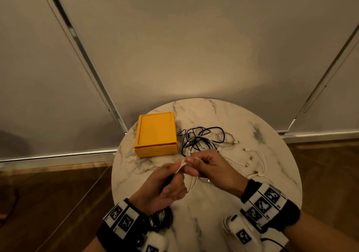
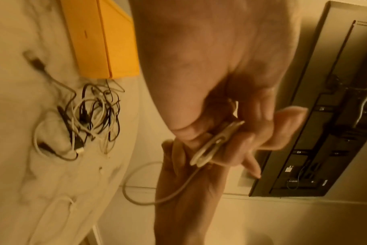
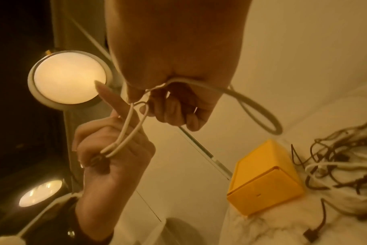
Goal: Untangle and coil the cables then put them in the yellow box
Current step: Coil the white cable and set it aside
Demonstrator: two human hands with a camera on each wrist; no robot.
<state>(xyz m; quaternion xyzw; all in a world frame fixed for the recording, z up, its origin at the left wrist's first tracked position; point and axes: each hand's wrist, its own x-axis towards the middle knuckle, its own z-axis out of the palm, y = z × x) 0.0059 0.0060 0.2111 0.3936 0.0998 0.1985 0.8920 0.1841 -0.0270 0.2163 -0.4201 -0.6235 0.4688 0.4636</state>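
Above the round marble table (image 1: 252, 203) both hands work on one white cable (image 1: 192, 181). My left hand (image 1: 169, 181) grips folded loops of that white cable (image 2: 212, 145) between thumb and fingers. My right hand (image 1: 206, 166) pinches the same white cable (image 3: 134, 131) just above the left, and a loop hangs from it. A tangle of black and white cables (image 1: 202, 139) lies on the table beyond the hands, next to the yellow box (image 1: 156, 134), which is closed and sits at the back left. The tangle (image 2: 88, 119) and box (image 2: 103, 39) also show in the left wrist view.
More white cable with connectors (image 1: 256, 164) trails across the table to the right of my hands. A black coiled cable (image 1: 161, 218) lies under my left wrist. Roller blinds (image 1: 174, 47) hang behind the table. A round lamp (image 3: 69, 79) glows in the right wrist view.
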